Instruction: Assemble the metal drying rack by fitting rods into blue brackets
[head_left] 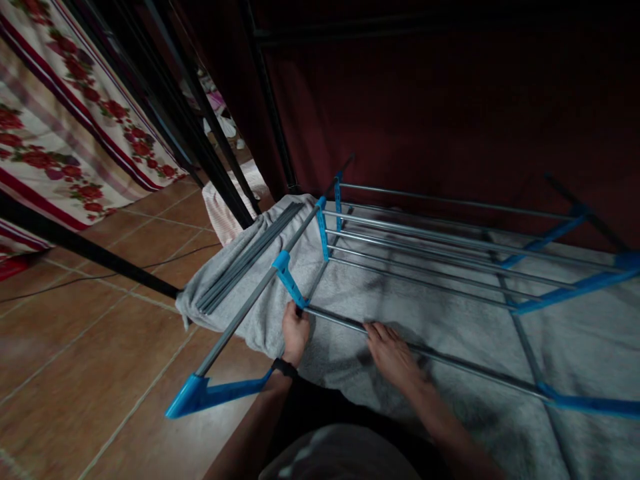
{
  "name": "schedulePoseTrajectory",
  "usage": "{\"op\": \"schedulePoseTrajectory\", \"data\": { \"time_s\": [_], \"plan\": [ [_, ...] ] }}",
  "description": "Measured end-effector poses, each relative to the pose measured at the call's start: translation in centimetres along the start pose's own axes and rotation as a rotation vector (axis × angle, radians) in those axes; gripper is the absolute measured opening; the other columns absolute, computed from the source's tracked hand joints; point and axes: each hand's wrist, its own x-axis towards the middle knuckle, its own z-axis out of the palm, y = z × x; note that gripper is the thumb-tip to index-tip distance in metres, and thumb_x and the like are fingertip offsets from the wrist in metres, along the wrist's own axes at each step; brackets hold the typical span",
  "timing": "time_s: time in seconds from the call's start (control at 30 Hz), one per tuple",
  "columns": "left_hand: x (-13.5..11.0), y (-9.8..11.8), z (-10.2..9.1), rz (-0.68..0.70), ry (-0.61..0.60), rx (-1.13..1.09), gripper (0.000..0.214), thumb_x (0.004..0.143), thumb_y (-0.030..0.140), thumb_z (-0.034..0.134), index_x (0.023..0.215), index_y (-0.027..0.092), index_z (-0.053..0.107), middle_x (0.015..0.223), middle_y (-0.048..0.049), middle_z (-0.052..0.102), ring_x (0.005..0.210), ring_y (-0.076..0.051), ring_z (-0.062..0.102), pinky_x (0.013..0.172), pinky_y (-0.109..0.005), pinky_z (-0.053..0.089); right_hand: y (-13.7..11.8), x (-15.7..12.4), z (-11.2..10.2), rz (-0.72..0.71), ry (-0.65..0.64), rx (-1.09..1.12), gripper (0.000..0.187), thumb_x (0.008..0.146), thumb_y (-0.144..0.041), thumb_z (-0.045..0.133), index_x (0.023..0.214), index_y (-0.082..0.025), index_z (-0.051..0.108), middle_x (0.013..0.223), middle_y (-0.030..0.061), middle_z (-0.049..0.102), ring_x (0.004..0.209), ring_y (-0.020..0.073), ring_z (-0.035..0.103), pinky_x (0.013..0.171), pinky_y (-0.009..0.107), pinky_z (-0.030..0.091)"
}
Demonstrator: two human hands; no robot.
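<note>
A partly built drying rack of grey metal rods and blue plastic brackets stands on a grey cloth (345,287). My left hand (296,332), with a black band on its wrist, is closed at the lower end of a blue bracket (290,279), where a rod joins it. Its fingertips are partly hidden. My right hand (391,352) lies over the near metal rod (340,320) with its fingers curled around it. That rod runs right to another blue bracket (595,403). A side rod (240,313) slants down left to a blue end piece (200,395) beside my left forearm.
Several loose grey rods (250,260) lie bundled on the cloth's left part. Black metal posts (200,127) rise at the left, near a floral curtain (65,113). A dark red panel (425,113) stands behind the rack. A thin cable (165,265) crosses the tiled floor (70,347).
</note>
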Motion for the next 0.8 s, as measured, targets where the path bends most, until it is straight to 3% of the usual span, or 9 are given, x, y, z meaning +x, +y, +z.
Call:
{"op": "schedulePoseTrajectory", "data": {
  "time_s": [0.17,0.3,0.5,0.8],
  "plan": [
    [0.1,0.0,0.1,-0.012,-0.001,0.005,0.03,0.069,0.01,0.055,0.096,0.022,0.064,0.092,-0.0043,0.066,0.089,-0.023,0.063,0.087,-0.037,0.05,-4.6,4.6,0.0,-0.015,-0.068,0.071,0.05,0.103,-0.014,0.03,0.151,-0.015,0.044,0.137,0.0125,0.058,0.118,0.0249,0.058,0.103,0.037,0.045],
    [0.2,0.1,0.2,-0.016,0.011,0.014,0.025,0.07,0.013,0.056,0.093,0.021,0.064,0.092,-0.0049,0.065,0.088,-0.023,0.061,0.087,-0.038,0.049,-6.4,7.3,-0.2,-0.029,-0.138,0.073,0.055,0.101,-0.01,0.027,0.153,-0.019,0.041,0.138,0.0116,0.058,0.112,0.0245,0.062,0.095,0.036,0.049],
    [0.0,0.2,0.3,-0.027,0.013,0.02,0.027,0.071,0.012,0.057,0.095,0.021,0.062,0.094,-0.0041,0.065,0.089,-0.022,0.061,0.088,-0.037,0.049,-6.5,8.4,-0.7,-0.047,-0.181,0.11,0.06,0.099,-0.009,0.024,0.156,-0.028,0.035,0.138,0.0092,0.058,0.107,0.0236,0.066,0.087,0.038,0.051],
    [-0.2,0.5,0.0,-0.017,-0.009,0.031,0.032,0.072,0.008,0.054,0.099,0.019,0.066,0.096,-0.0056,0.065,0.094,-0.023,0.063,0.091,-0.038,0.051,-5.8,9.0,0.1,-0.017,-0.238,0.172,0.052,0.106,-0.023,0.025,0.156,-0.032,0.037,0.144,0.0076,0.056,0.114,0.0224,0.064,0.095,0.038,0.048]
  ]
}}
